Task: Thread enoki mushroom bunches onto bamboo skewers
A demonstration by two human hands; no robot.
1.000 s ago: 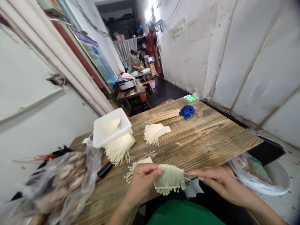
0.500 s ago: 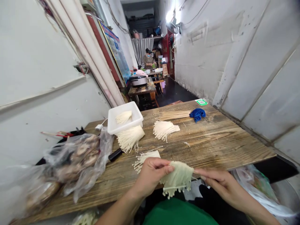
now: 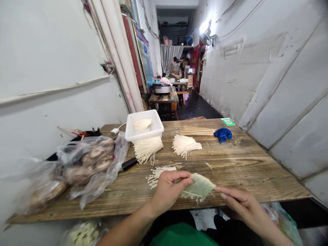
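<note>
Between finger and thumb, my left hand [image 3: 167, 191] pinches one side of a flat bunch of enoki mushrooms [image 3: 201, 188] above the table's near edge. My right hand [image 3: 241, 203] is closed on a thin wooden skewer [image 3: 217, 190], whose far end meets the bunch's right side; how deep it goes is hidden. Partly behind my left hand lies another enoki bunch [image 3: 156, 176]. Farther off are a fanned enoki bunch [image 3: 186, 145] and a larger one [image 3: 148, 148] against a white plastic tub [image 3: 130, 137], which has more enoki inside.
Several wooden skewers [image 3: 197, 131] lie beside a blue cloth [image 3: 222, 135] at the back. A black knife handle [image 3: 129, 164] sticks out beside the larger bunch. Bagged brown mushrooms [image 3: 89, 164] cover the wooden table's left side. Another person [image 3: 175, 69] works at a far table.
The held enoki bunch has been tilted up, and its hanging caps show less. My view has shifted, so the table's things appear farther right. Both hands keep their grip.
</note>
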